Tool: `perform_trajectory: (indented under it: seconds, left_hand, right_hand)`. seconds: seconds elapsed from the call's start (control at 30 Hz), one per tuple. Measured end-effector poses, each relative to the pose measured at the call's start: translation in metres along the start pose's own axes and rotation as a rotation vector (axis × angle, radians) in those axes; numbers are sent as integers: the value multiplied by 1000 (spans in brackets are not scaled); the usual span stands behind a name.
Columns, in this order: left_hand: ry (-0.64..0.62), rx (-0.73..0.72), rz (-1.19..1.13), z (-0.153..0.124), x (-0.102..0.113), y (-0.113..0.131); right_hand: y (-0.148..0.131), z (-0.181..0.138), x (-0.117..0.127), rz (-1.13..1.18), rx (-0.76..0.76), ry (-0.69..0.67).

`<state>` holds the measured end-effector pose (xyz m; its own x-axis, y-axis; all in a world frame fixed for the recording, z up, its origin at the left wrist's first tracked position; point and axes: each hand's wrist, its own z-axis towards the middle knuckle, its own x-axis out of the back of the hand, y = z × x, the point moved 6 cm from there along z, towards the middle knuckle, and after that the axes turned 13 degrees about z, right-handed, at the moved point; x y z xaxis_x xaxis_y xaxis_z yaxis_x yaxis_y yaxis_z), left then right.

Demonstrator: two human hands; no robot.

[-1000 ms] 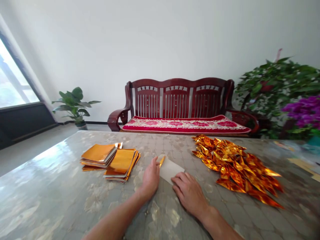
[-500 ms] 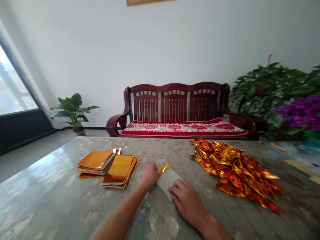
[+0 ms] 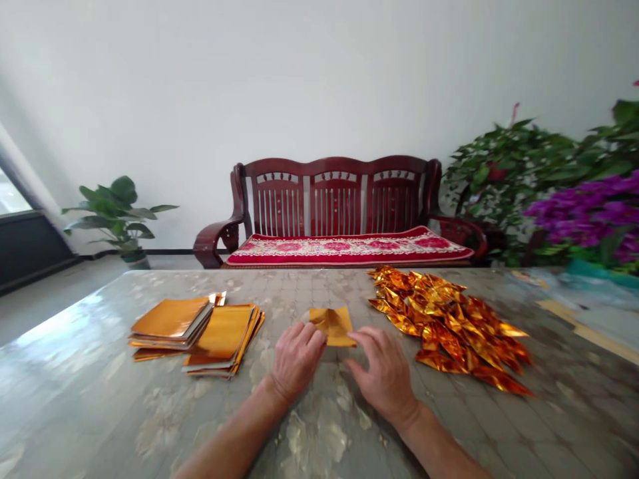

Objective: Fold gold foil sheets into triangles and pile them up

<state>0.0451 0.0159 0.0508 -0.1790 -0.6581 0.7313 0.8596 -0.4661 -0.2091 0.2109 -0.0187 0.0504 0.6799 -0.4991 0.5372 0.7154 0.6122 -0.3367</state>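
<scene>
A small piece of gold foil paper is raised just above the table between my hands, its gold face showing and its upper edge creased. My left hand is closed on its lower left part, with the fingers curled and the thumb hidden. At the lower right corner, the index fingertip of my right hand touches the paper or is very close to it. The thumb of that hand stands apart below, leaving a gap.
Two stacks of gold foil sheets lie on the patterned table to the left. A heap of folded gold foil pieces spreads over the right side. Plastic bags lie at the far right. Beyond the table stands a wooden bench.
The paper has turned from its pale side to its gold side and now looks smaller. My right hand has moved up beside it and its thumb has spread. The view has shifted rightward.
</scene>
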Motion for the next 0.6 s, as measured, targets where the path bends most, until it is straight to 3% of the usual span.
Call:
perform_trajectory:
  seconds: [0.17,0.43,0.6]
  left_hand:
    - [-94,-126,-19,-15,-13,10]
    - [-301,-214,-125,-26,-18,6]
    - [-328,-204,-134,-32,-20,7]
  right_hand:
    - [-9,-1,-22,-57,29,-246]
    - [0,-12,-34,-89,26,-411]
    - [-8,-11,-37,-72,47,-470]
